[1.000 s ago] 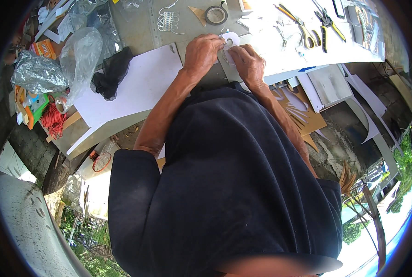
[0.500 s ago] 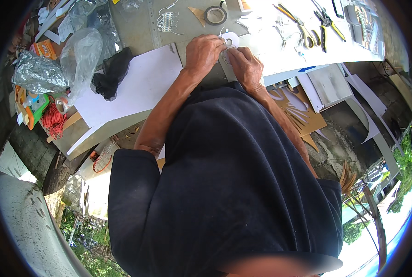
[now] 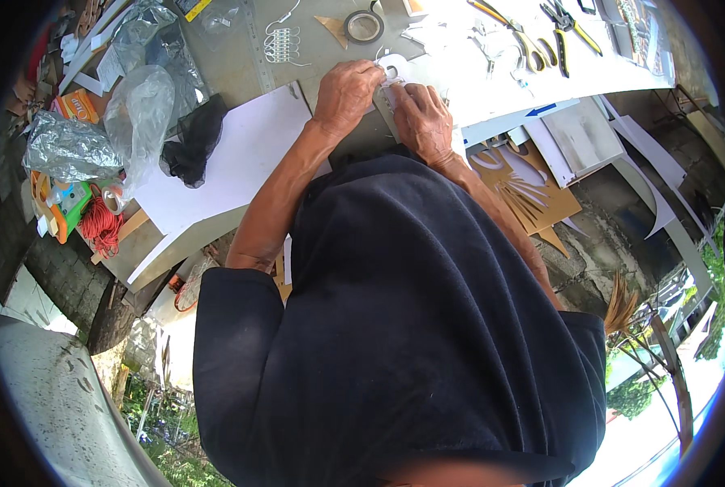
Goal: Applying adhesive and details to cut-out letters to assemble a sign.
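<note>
Head view: both hands meet over a small white round piece (image 3: 392, 68) on the grey table (image 3: 314, 57), just near-side of the tape roll (image 3: 364, 26). The left hand (image 3: 344, 97) pinches its edge with fingers closed narrow; the right hand (image 3: 421, 120) presses flat on a grey strip (image 3: 385, 105) beneath it, fingers together. The piece looks thin, light and bendable (likely easy to crease), so the rim is the sensible hold. Left of the tape roll lies a white sheet (image 3: 232, 162) and plastic bags (image 3: 139, 114); right of it, pliers (image 3: 565, 28). Free room is tight; the table's near edge runs close below the hands.
</note>
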The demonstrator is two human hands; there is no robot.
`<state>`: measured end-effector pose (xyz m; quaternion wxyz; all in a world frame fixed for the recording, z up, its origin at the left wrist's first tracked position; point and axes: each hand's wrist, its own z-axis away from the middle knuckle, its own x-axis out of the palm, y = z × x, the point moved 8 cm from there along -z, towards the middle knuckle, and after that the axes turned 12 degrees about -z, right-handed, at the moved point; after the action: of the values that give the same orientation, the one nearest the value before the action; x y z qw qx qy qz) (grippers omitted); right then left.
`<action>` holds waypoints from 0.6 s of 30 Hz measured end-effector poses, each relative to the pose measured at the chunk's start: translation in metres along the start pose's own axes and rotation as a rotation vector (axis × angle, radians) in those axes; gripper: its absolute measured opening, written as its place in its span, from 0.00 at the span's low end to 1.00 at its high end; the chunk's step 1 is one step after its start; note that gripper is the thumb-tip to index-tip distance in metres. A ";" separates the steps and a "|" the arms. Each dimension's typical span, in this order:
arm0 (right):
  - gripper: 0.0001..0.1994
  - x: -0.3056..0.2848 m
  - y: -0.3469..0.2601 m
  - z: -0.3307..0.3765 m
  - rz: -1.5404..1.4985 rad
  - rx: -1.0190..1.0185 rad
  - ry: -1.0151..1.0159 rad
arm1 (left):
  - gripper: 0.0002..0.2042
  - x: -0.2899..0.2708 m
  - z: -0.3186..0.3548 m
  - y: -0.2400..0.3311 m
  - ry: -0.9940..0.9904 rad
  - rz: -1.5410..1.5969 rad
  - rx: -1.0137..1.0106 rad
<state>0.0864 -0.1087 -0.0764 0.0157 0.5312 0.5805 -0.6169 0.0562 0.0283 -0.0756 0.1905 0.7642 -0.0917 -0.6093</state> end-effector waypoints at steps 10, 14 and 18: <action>0.20 0.000 0.005 0.001 -0.059 0.106 -0.010 | 0.07 0.001 -0.009 0.004 -0.108 -0.028 0.031; 0.19 0.000 0.008 0.003 -0.068 0.126 -0.045 | 0.09 0.009 -0.011 0.000 -0.208 -0.057 -0.015; 0.18 -0.006 0.008 0.002 -0.137 0.110 -0.003 | 0.09 0.009 -0.013 0.001 -0.211 -0.076 -0.034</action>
<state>0.0927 -0.1162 -0.0789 -0.0546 0.4894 0.5807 -0.6483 0.0705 0.0261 -0.0809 0.1696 0.6956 -0.0717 -0.6945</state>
